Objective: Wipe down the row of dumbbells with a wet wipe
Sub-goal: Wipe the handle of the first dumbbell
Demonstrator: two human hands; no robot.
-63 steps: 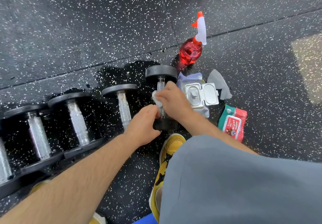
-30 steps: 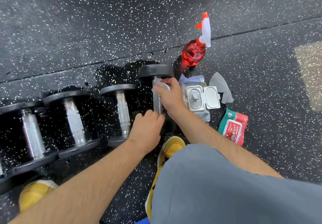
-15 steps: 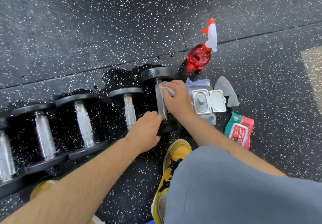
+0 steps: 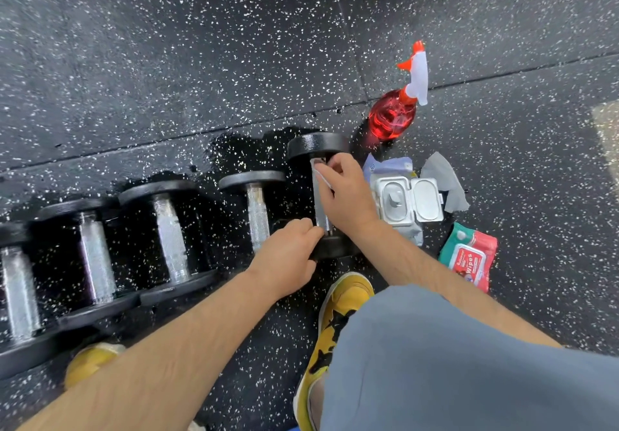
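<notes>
Right hand (image 4: 346, 196) sits over the far end of the handle of the rightmost dumbbell (image 4: 316, 145). Its fingers are curled and pinch a white wet wipe (image 4: 321, 176) against the steel just below the far head; only a folded edge of the wipe shows past the fingertips. Left hand (image 4: 288, 259) is at the near end of the same dumbbell, knuckles up, fingers bent over the near head where the handle joins it, gripping; thumb hidden. The dumbbell lies on the speckled rubber floor (image 4: 167, 62) at the right end of the row of dumbbells (image 4: 167, 229), which runs off to the left edge, and the floor is dark and wet-looking around the row. Just right of the right hand lie an open-lidded wipes pack (image 4: 408, 201), a grey used wipe (image 4: 442, 182) and a red-and-green wipes packet (image 4: 469, 258). A red spray bottle (image 4: 392, 115) stands beyond them, and a yellow shoe (image 4: 345, 300) is near the near head. Two seconds back the right hand worked mid-handle, close against the left; now it is up by the far head, with bare handle between the hands. The left hand keeps its place. Half a second back the pose was nearly the same.
</notes>
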